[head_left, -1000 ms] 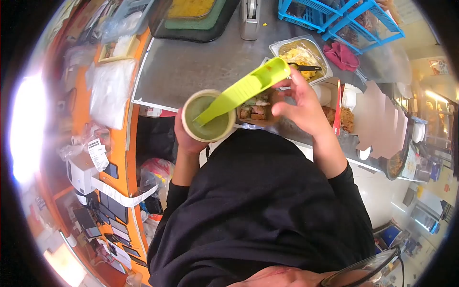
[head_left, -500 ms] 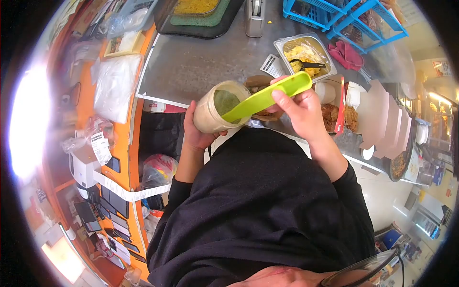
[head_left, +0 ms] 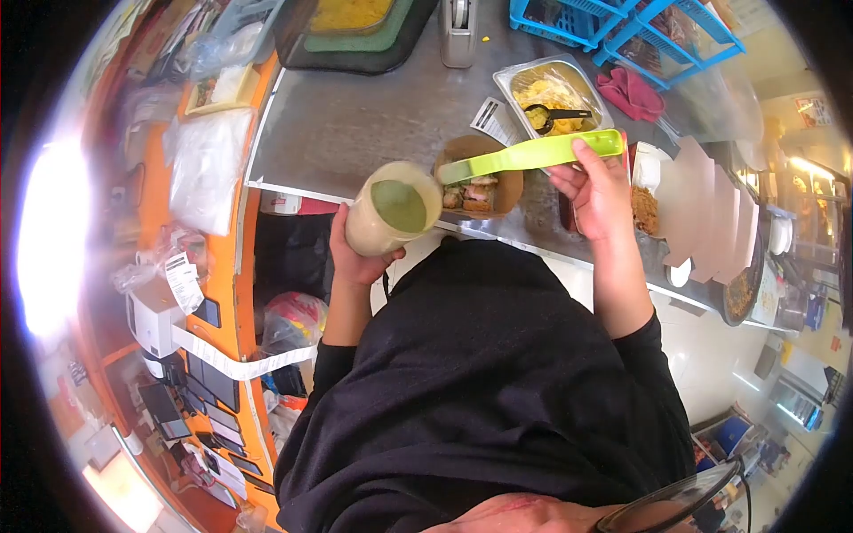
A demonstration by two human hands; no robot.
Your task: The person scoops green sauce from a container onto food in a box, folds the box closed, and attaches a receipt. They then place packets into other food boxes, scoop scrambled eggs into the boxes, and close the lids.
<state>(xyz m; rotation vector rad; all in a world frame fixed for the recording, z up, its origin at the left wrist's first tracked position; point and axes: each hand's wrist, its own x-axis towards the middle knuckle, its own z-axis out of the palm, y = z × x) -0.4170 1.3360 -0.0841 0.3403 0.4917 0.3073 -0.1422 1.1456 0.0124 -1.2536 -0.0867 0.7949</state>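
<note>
My left hand (head_left: 353, 258) is wrapped round a tall, cloudy plastic jar (head_left: 378, 233), tilted so that green powder (head_left: 397, 204) shows inside its mouth. In my right hand (head_left: 597, 191), fingers and thumb grip a long lime-green spatula-like utensil (head_left: 524, 155) near its grooved end. Its flat, pale-looking tip is outside the jar, just right of the rim and above a brown cardboard food box (head_left: 504, 188). Browned, topped food pieces (head_left: 471, 194) lie in that box. Exactly what kind of tip the utensil has is hard to make out.
Behind the box stand a metal tray of yellow food (head_left: 546, 93) with a black-handled scoop (head_left: 569, 114), a pink cloth (head_left: 631, 93) and blue baskets (head_left: 622, 40). Stacked cardboard sheets (head_left: 702, 213) are at right. An orange counter (head_left: 233, 293) with a receipt printer (head_left: 153, 306) is at left.
The green utensil has come out of the jar and moved right, its tip now over the cardboard box. The jar has shifted slightly left, away from the box.
</note>
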